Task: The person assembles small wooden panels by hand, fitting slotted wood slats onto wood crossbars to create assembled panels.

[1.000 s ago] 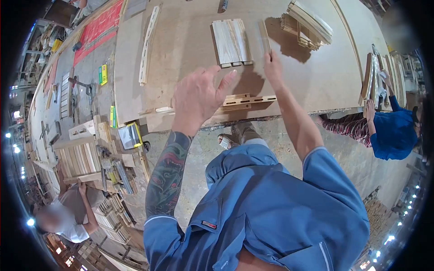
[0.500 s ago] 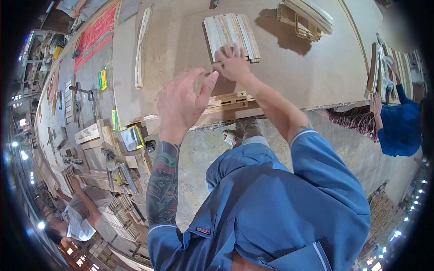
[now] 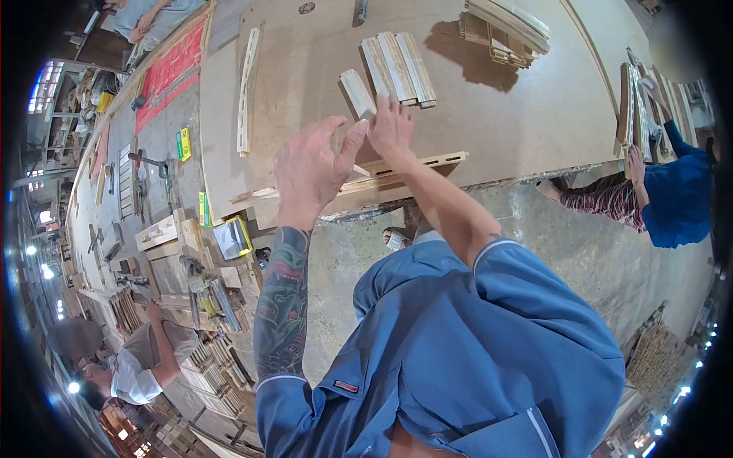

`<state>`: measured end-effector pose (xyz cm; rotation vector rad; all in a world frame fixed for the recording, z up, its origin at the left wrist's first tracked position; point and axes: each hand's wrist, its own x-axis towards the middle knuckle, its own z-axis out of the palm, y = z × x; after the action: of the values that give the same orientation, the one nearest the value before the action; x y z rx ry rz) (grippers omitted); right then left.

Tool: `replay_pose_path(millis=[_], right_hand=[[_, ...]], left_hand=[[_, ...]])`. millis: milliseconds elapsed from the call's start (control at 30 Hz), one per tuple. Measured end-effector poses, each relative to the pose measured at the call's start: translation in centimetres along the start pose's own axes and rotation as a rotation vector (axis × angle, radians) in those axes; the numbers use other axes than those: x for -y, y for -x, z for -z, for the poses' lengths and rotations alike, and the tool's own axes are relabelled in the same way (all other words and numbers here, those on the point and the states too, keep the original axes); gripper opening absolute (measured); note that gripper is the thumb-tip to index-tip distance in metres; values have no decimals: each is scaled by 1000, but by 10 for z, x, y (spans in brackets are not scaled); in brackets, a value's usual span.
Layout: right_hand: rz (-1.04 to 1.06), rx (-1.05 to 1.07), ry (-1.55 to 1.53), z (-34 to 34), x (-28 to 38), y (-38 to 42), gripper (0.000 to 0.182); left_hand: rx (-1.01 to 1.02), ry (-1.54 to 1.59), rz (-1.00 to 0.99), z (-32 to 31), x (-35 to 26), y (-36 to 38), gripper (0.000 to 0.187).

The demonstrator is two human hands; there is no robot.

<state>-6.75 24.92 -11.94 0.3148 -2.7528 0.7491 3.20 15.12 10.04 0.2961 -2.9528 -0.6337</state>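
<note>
Left hand [image 3: 319, 164] open, thumb spread from fingers, nothing visibly held. Right hand [image 3: 392, 131] nearer: fingers curled at near end of loose wooden slat [image 3: 356, 92], grip unclear. Slat on worktop [image 3: 508, 126] just beyond hands, long axis pointing forward, far end leaning left; pale, straight-edged. Farther, to right: three side-by-side slats [image 3: 396, 69], then slat stack [image 3: 510, 29].

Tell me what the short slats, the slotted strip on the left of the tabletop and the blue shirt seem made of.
Short slats: probably wood, seemingly unvarnished, with pale and brown streaks like grain.
Slotted strip: likely wood too, pale and matt, though its grain is too small to read.
Blue shirt: matt cloth, judging by its soft folds; fibre unclear.
</note>
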Motion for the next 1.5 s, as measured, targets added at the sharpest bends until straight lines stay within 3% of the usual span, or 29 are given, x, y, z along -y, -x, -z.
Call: replay_pose_path(millis=[133,200,233,300,333,400,433,500,733,800,867,933,967,1133,1200,1233,1300,1500], right_hand=[[192,23,165,14,-35,6,32],[42,324,172,32,-35,24,36],[38,336,167,32,-34,28,36],[-253,290,63,28,-33,16,41],[-245,287,61,25,-32,6,41],[-410,416,39,26,-30,-10,43],[-405,410,46,31,-32,-16,43],[-387,622,48,39,-36,-28,41],[-330,669,-96,16,-61,-36,43],[-393,709,-837,24,-66,-31,29],[-428,675,-925,72,-52,-20,29],[-116,527,-935,97,-50,-1,25],[27,630,-946,105,-51,7,25],[-38,814,-790,111,-46,18,32],[55,911,-596,126,-39,11,34],[42,914,-595,117,-45,15,34],[347,759,-630,100,-53,28,35],[434,716,-518,106,-44,30,36]], left_hand=[[29,0,40,2,-3,5,51],[9,-7,38,2,-4,2,52],[6,-19,29,1,-2,5,53],[30,-28,32,0,1,5,53],[38,-29,34,0,2,3,54],[31,-26,42,-1,1,3,55],[31,-25,46,-1,0,3,56],[32,-18,36,1,-3,3,57],[31,-22,25,0,1,-1,59],[18,-20,18,0,2,-2,58],[21,-13,18,0,0,0,58],[-4,-11,21,0,0,2,55],[2,-7,41,-3,2,3,55],[-49,36,-3,-3,3,0,53],[-31,40,4,1,1,0,51],[-20,48,7,1,0,-1,50],[-20,61,11,-1,0,-1,48],[-59,64,-72,-1,-10,-14,44]])
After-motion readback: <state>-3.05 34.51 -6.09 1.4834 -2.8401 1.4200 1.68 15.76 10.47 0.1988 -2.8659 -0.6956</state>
